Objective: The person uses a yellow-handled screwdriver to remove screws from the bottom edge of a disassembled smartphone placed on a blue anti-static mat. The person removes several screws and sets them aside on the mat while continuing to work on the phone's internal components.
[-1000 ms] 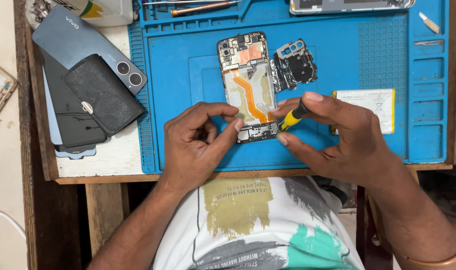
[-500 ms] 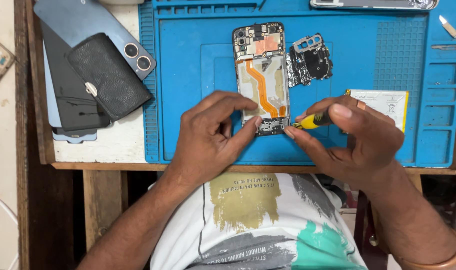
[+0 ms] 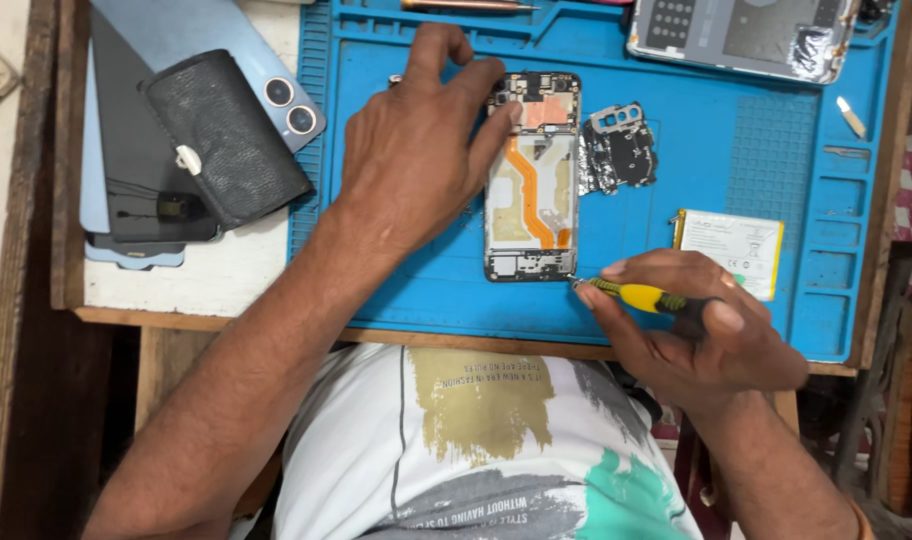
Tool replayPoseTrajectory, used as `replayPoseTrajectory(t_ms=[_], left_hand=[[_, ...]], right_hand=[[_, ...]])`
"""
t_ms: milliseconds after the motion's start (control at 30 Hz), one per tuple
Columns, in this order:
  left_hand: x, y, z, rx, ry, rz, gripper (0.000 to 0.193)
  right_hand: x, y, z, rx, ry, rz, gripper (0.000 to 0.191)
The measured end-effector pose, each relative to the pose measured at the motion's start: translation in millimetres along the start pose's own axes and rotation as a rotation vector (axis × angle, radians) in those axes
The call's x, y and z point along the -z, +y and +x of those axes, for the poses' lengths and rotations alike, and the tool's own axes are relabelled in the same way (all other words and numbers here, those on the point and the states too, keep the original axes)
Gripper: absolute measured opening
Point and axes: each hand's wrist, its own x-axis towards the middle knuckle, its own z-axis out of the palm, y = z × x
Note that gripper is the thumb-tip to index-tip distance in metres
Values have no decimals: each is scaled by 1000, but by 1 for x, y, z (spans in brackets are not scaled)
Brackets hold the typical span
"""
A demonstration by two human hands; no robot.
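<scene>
- The opened phone (image 3: pixel 532 180) lies lengthwise on the blue mat (image 3: pixel 396 280), back cover off, an orange ribbon cable running down its middle.
- The left hand (image 3: pixel 416 150) is spread over the phone's far left corner, fingers apart and pressing flat, clamped on nothing; the fingertips rest on the frame's top edge.
- The right hand (image 3: pixel 691 335) has its grip closed around a yellow-handled screwdriver (image 3: pixel 636 295), whose tip sits at the phone's near right corner.
- For this step to go well, the driver likely needs to stand close to square on the screw head, with light downward pressure so the bit does not slip out and scar the board.
- The left hand probably does best holding the frame by its edge, away from the ribbon cable, so the phone cannot pivot on the mat.
- A loose black cover plate (image 3: pixel 621 150) lies just right of the phone's far end, and a white battery (image 3: pixel 731 248) sits near the right hand; both are apart from the phone.
- A black pouch (image 3: pixel 226 140) and stacked back covers rest at the far left of the surface, well away from the work.
</scene>
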Motion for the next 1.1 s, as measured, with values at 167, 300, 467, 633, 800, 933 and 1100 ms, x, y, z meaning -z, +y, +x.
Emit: replayPoseTrajectory(t_ms=[167,300,467,633,800,933,1100], left_hand=[[-1,0,10,6,-30,-41,36],[7,9,16,24,-57,-45,35],[26,18,11,1,6,-385,22],[22,38,-21,247,-105,-996,43],[9,51,-49,320,-234,-1177,49],[10,57,-60,371,-332,-1127,67],[13,58,-70,408,-386,-1045,98]], right_hand=[[2,-8,-4,-174,33,-10,86],[14,-12,-2,-97,-51,-54,81],[20,-19,1,-116,-60,-56,77],[21,-21,-2,-148,-71,-161,61],[20,-14,-12,-133,-37,-97,69],[20,-12,-19,-127,-24,-83,81],[17,-9,-21,-147,-2,3,90]])
